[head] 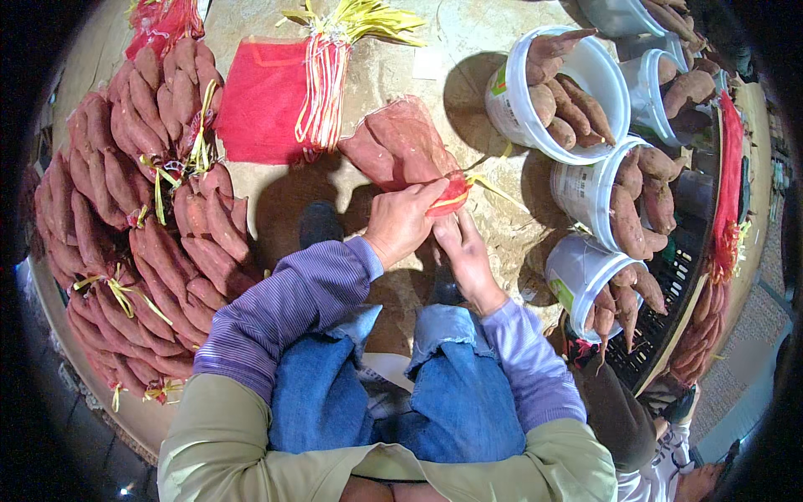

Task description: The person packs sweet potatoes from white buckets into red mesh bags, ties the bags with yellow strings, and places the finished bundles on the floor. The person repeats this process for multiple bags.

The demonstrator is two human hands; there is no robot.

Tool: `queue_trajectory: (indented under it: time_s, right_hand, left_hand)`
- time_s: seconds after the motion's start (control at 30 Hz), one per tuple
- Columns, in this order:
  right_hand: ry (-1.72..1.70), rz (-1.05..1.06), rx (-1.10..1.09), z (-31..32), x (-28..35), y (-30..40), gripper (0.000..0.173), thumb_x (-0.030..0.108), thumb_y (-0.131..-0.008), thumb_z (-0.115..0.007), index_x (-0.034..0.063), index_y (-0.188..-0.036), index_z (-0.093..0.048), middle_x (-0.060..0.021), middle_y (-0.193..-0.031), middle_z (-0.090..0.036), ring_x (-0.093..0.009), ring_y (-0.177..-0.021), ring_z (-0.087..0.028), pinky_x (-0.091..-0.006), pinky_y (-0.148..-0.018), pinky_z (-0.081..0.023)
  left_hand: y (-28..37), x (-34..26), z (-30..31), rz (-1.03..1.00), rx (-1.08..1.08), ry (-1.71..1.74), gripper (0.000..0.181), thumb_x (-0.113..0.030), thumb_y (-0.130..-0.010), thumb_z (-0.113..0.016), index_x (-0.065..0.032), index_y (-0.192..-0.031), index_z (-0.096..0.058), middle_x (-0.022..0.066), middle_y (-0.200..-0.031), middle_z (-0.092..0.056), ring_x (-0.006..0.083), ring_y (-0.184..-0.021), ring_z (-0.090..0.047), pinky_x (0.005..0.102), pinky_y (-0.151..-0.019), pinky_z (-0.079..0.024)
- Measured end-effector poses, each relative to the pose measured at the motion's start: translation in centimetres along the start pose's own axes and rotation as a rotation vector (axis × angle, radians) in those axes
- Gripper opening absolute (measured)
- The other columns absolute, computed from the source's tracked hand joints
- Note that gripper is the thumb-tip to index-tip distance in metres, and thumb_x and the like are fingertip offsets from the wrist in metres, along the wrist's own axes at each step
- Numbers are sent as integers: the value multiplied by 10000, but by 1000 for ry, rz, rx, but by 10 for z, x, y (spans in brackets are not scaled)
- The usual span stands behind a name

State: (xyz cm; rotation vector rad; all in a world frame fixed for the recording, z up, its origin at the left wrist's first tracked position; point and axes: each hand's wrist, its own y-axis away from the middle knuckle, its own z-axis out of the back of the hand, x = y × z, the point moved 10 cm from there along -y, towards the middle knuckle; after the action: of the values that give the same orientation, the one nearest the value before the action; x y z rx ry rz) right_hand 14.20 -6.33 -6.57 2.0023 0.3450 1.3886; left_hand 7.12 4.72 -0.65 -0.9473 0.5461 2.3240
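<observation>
A red mesh bag (pixel 408 141) with sweet potatoes in it lies on the floor in front of me, its gathered mouth towards me. My left hand (pixel 401 219) grips the mouth from above, thumb and fingers pinching the red mesh. Right at the lower edge of that mouth is my right hand (pixel 467 260), its fingertips partly hidden by the mesh. From the mouth a yellow drawstring (pixel 502 191) trails off to the right. Beyond lies a flat stack of empty red mesh bags (pixel 263 100), with bunched yellow ties (pixel 370 22) at its top.
Filled sweet potato bags (pixel 150 251) are piled on the left. White plastic buckets (pixel 511 119) of sweet potatoes stand on the right, beside a black plastic crate (pixel 668 301). Another person's leg (pixel 611 408) is at lower right. More red mesh (pixel 728 188) hangs farther right.
</observation>
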Motion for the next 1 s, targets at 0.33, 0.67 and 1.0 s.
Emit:
queue_trajectory:
  time_s: [0.33, 0.67, 1.0]
  right_hand:
    - [739, 750, -196, -32, 71, -81, 646, 193, -784, -673, 27, -1351, -410, -217, -1197, -514, -394, -1102, -496, -455, -962, -392]
    - [616, 409, -53, 6, 63, -105, 658, 447, -910, -590, -9, -1350, -413, -193, -1232, -570, -276, -1158, -545, -386, -980, -425]
    - [608, 285, -252, 17, 59, -123, 599, 478, -847, -647, -46, -1127, -577, -209, -1000, -657, -302, -952, -629, -389, -823, -492]
  left_hand:
    - [-12, -9, 10, -53, -34, -63, 400, -94, -784, -598, -128, -1182, -597, 125, -925, -654, 334, -791, -652, 424, -668, -532]
    - [-8, -17, 12, -112, -85, 30, 369, -148, -829, -620, -119, -1197, -592, 126, -863, -667, 318, -768, -658, 422, -644, -523]
    - [-6, -16, 4, -59, -68, 91, 380, -105, -827, -611, -121, -1206, -591, 152, -894, -672, 339, -779, -651, 441, -660, -518]
